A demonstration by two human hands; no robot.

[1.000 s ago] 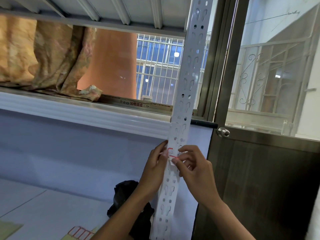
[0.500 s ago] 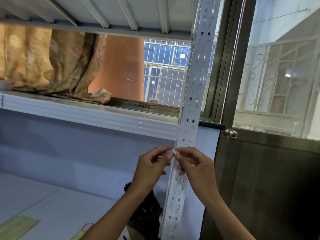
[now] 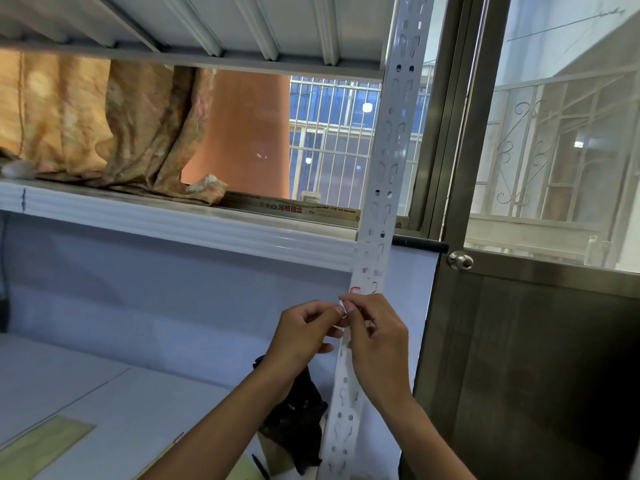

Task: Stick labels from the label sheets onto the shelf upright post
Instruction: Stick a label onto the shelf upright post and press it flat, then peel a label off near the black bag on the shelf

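- Shelf upright post (image 3: 388, 161): white, perforated, runs from the top edge of view down to the bottom; leans slightly in the wide-angle view.
- Label (image 3: 356, 290) with red outline stuck on the post's front face, just above the hands.
- Left hand (image 3: 301, 336): fingers curled, thumb and forefinger pinched together on a small white scrap (image 3: 341, 303) at the post's left edge.
- Right hand (image 3: 377, 337): fingers bent, fingertips meeting the left hand's at the same scrap, lying across the post's face.
- Label sheet (image 3: 178, 438): only a red-marked corner shows on the lower shelf board (image 3: 104, 386), well apart from the hands.
- Door (image 3: 540, 358) stands just right of the post; open board to the left.
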